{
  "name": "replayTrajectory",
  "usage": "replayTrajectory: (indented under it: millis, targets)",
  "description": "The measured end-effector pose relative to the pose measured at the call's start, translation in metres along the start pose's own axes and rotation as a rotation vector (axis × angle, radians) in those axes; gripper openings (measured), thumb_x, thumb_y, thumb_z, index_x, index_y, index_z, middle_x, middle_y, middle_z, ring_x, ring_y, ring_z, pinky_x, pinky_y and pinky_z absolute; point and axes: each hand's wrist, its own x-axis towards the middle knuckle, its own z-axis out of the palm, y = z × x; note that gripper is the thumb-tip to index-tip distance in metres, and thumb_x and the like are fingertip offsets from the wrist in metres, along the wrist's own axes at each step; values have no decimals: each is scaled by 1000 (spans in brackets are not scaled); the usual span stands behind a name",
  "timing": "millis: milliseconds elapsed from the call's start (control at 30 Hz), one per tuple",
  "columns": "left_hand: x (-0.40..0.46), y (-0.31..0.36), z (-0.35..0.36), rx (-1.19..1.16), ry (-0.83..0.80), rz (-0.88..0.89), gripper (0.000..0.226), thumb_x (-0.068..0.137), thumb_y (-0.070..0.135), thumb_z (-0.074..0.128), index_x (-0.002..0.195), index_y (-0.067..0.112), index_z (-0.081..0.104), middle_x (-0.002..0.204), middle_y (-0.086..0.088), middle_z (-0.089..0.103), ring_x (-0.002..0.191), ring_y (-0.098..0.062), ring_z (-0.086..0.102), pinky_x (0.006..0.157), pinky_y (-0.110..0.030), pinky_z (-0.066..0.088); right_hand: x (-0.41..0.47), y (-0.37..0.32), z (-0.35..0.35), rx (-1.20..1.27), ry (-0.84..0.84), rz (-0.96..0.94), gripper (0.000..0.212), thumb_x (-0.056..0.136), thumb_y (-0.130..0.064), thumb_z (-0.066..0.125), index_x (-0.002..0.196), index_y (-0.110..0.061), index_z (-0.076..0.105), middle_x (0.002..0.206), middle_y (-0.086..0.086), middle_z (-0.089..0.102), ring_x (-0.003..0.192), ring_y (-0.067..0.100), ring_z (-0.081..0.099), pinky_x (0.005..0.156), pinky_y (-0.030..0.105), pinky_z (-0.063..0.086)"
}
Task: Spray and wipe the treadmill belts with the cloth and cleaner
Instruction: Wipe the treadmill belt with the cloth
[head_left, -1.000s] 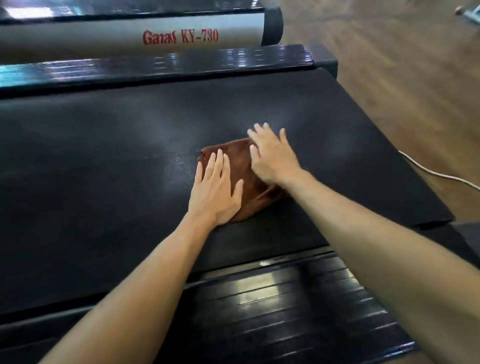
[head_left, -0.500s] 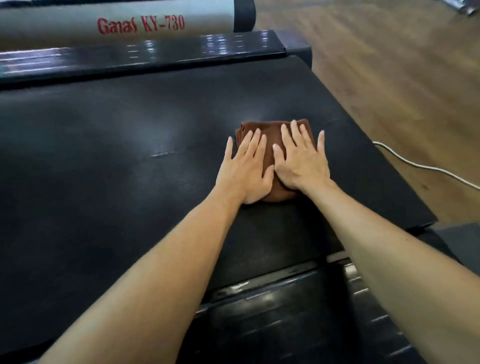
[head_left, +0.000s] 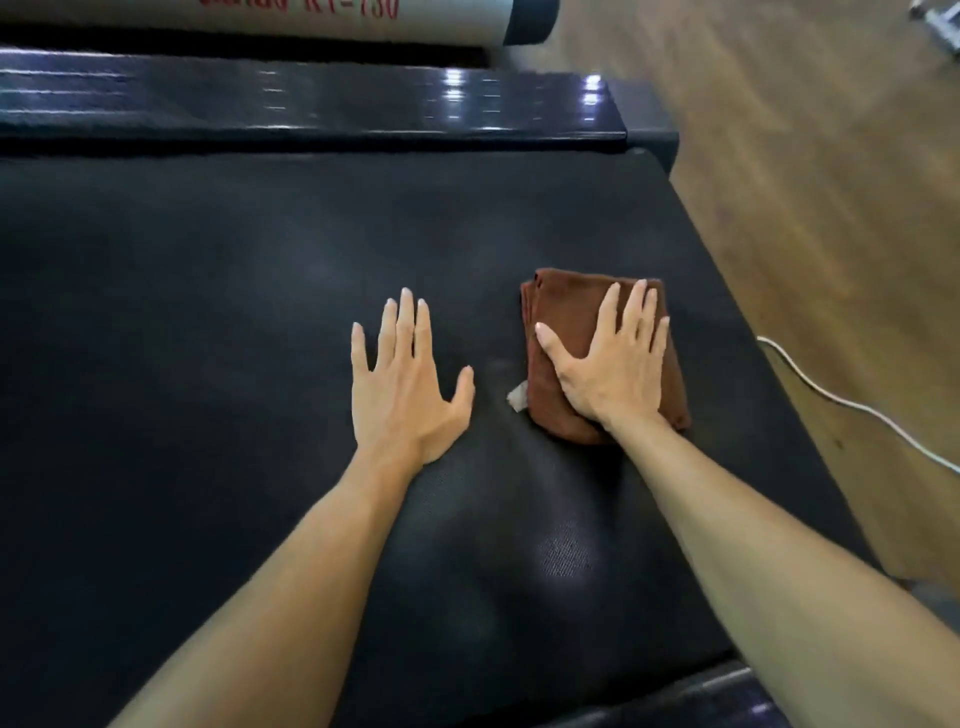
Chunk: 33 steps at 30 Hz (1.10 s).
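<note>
The treadmill belt (head_left: 208, 322) fills nearly the whole view, a matte black textured sheet with faint pale sheens, one small bright patch lying between the two forearms. The left hand (head_left: 402, 387) lies palm down on the bare belt, its fingers (head_left: 405, 327) straight and slightly spread, thumb out to the right, holding nothing. Just right of that thumb a small white tag (head_left: 517, 399) pokes out from the near left corner of the cloth (head_left: 566, 317). The cloth is a folded brown pad lying flat on the belt near its right edge, and the right hand (head_left: 608, 364) presses down on top of it, fingers (head_left: 636, 312) straight and lightly fanned, thumb out to the left across the fabric. Beyond both sets of fingertips runs a glossy dark side rail (head_left: 311, 104) catching window glints, and past that a pale rounded housing (head_left: 311, 21) with red lettering cut off by the top of the frame. To the right of the right hand's fingers the belt ends and a wood-plank floor (head_left: 831, 182) begins, with a thin white cable (head_left: 852, 405) curving across it.
</note>
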Motion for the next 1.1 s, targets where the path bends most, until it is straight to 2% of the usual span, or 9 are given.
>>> replayTrajectory:
  millis: [200, 367, 467, 567, 633, 700, 833, 933, 1100]
  targets:
    - [7, 0, 6, 27, 35, -56, 98, 90, 69, 21, 162, 6, 2, 172, -7, -4, 158, -20, 0, 127, -48, 7, 115, -42, -7, -40, 81, -53, 100, 95, -80, 27, 163, -7, 20, 158, 21, 28, 148, 38, 25, 127, 53, 6]
    - [6, 2, 2, 46, 14, -99, 107, 85, 74, 17, 161, 1, 2, 171, -9, -12, 157, -22, -1, 127, -43, 10, 139, -139, 11, -41, -68, -440, 82, 101, -70, 24, 166, -22, 13, 172, 14, 9, 160, 30, 3, 128, 50, -4]
    - [6, 2, 0, 46, 12, -114, 108, 83, 75, 17, 161, 1, 2, 171, -10, -10, 157, -22, -1, 127, -42, 9, 106, -105, 16, -12, -75, -691, 77, 100, -70, 27, 166, -30, 14, 173, 7, 6, 160, 23, -1, 129, 47, -4]
    - [7, 2, 3, 68, 32, -104, 108, 83, 75, 15, 162, 2, 1, 171, -10, -6, 158, -21, -2, 127, -42, 8, 121, -42, 9, -25, -66, -512, 74, 100, -70, 27, 165, -35, 16, 174, 5, 7, 160, 22, 2, 129, 47, -2]
    - [7, 1, 6, 79, 62, -107, 108, 84, 75, 16, 162, 2, 3, 171, -11, -2, 158, -22, -2, 127, -42, 9, 150, -48, 4, -32, -71, -302, 73, 102, -65, 27, 165, -32, 17, 174, 8, 6, 160, 27, 2, 128, 51, -2]
    - [6, 0, 10, 74, 75, -111, 110, 83, 76, 17, 161, 1, 3, 171, -13, -2, 158, -23, -3, 127, -42, 11, 163, -84, 4, -12, -54, -247, 71, 102, -57, 28, 165, -27, 18, 173, 11, 6, 159, 31, 1, 127, 55, -4]
    - [5, -7, 10, 53, 69, -139, 114, 84, 81, 20, 161, 2, -6, 170, -13, -10, 158, -21, -10, 127, -39, 8, 126, -149, 17, 10, -58, -611, 67, 103, -58, 27, 164, -33, 19, 174, 6, 7, 160, 26, 1, 127, 53, -5]
    - [6, -8, 9, 74, 37, -130, 114, 84, 83, 20, 162, 3, -6, 171, -11, -11, 158, -19, -11, 127, -39, 7, 104, -111, 18, 13, -74, -738, 69, 101, -69, 29, 163, -41, 18, 174, 1, 7, 160, 21, 0, 128, 49, -6]
    - [8, 0, 11, 111, 41, -153, 119, 74, 84, 5, 162, 5, -1, 171, -9, -7, 158, -18, -8, 125, -39, 9, 162, 7, 0, -34, 5, -305, 84, 92, -84, 21, 163, -41, 17, 174, 2, 8, 160, 27, 2, 127, 55, -3]
